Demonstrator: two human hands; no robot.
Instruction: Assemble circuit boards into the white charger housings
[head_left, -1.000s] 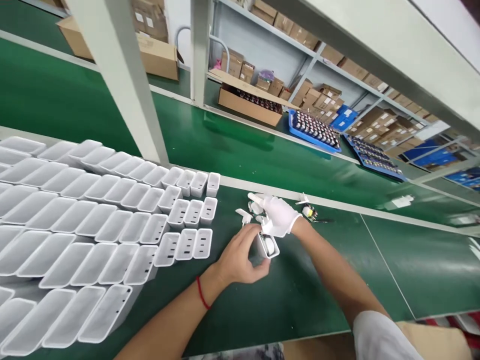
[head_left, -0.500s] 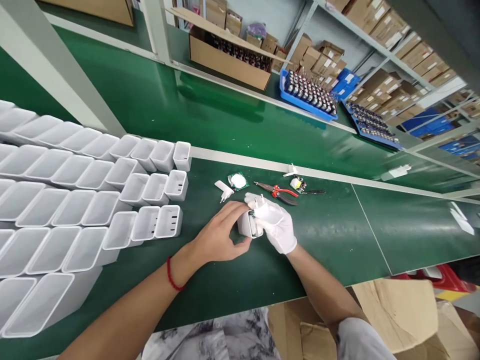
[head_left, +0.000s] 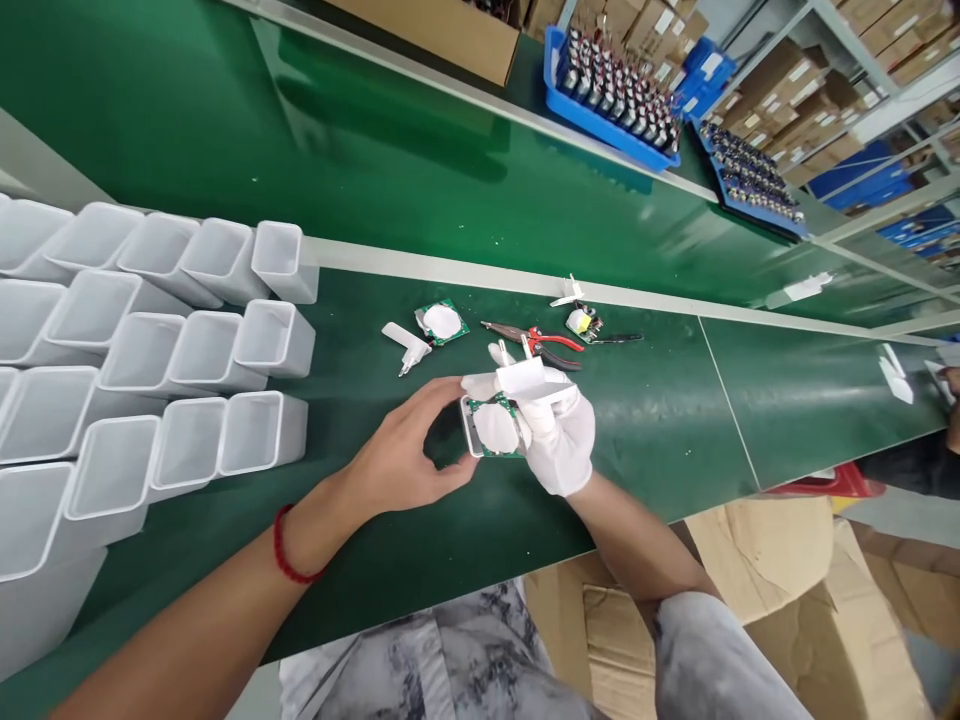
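Observation:
My bare left hand (head_left: 409,445) grips a white plastic housing (head_left: 468,428) between thumb and fingers. At the housing's mouth shows a green circuit board (head_left: 496,428) with a round white pad. My right hand (head_left: 561,440), in a white glove, is closed around a white plug piece (head_left: 520,377) with two prongs pointing up, and its fingers touch the board's right side. How far the board sits inside the housing I cannot tell. Beyond my hands lie red-and-black pliers (head_left: 532,338), a second circuit board (head_left: 441,322) and a loose plug piece (head_left: 409,346).
Rows of white housings (head_left: 261,432) stand at left. Farther right lie a small board with a yellow part (head_left: 583,321) and a black-handled tool (head_left: 616,339). A blue tray (head_left: 611,125) of components rests on the ledge behind. Another person's arm (head_left: 919,460) shows at far right.
The round white pad and green board now face up at the housing's mouth; before, they were mostly hidden. The plug piece has turned in my right hand. The view has moved closer.

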